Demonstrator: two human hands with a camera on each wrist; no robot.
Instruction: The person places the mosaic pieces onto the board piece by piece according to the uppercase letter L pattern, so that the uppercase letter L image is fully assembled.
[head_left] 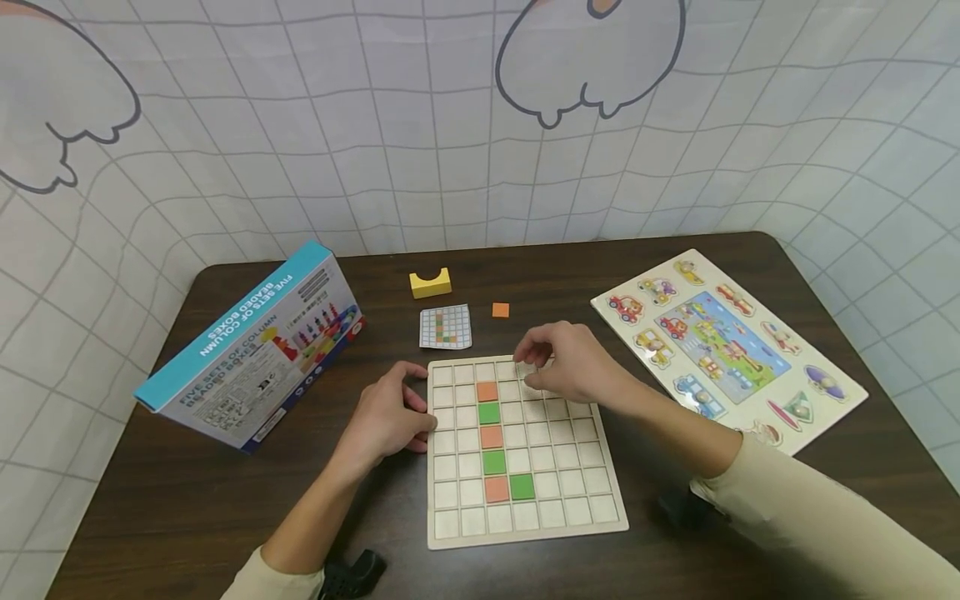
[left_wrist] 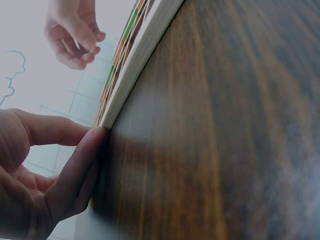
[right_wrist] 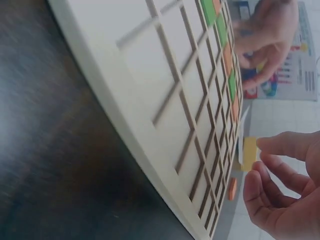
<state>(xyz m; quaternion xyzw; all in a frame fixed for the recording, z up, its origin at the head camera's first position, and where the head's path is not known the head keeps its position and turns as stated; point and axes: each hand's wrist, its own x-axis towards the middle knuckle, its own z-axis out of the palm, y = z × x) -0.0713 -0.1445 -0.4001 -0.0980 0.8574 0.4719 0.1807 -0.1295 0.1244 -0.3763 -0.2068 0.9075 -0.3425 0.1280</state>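
Observation:
A pale wooden grid board (head_left: 528, 538) lies on the table, with orange tiles and green tiles (head_left: 522, 487) in some of its squares. At its left side my left hand (head_left: 386, 417) holds the edge, thumb and fingertips against the rim. My right hand (head_left: 570, 362) hovers over the board's far part with loosely bent fingers. A gap shows between its thumb and fingers (right_wrist: 255, 187), and no tile is visible there. Beyond the board lie a small pattern card (head_left: 446, 327) and a loose orange tile (head_left: 501, 310).
Behind the card sits a yellow arch block (head_left: 431, 284). A blue and white box (head_left: 262, 350) stands at the left. On the right lies a picture puzzle board (head_left: 727, 350), partly under the right forearm. A white grid-patterned curtain (head_left: 420, 167) hangs around the dark table.

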